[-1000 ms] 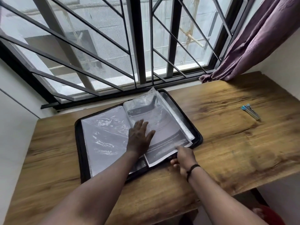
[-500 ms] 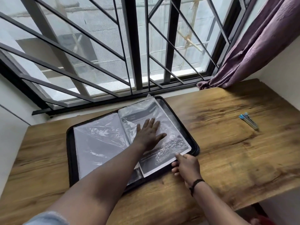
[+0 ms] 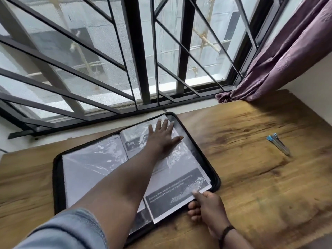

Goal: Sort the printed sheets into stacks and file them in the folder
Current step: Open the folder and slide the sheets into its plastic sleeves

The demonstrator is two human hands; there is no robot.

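A black zip folder (image 3: 57, 178) lies open on the wooden table, with clear plastic sleeves on both sides. A printed sheet (image 3: 177, 193) with a dark text band lies on the right-hand page, its near corner sticking out past the sleeve. My left hand (image 3: 162, 136) lies flat with fingers spread on the far part of that right page. My right hand (image 3: 206, 206) pinches the sheet's near right corner at the folder's front edge. The left page (image 3: 89, 164) shows a pale sheet under shiny plastic.
A small blue-tipped metal tool (image 3: 278, 143) lies on the table (image 3: 251, 186) at the right. A barred window (image 3: 136, 51) runs along the far edge, and a purple curtain (image 3: 280, 58) hangs at the right, touching the table's back corner.
My left hand has slid from the middle of the right page towards its far edge. My right hand has stayed at the sheet's near corner. The camera has moved closer.
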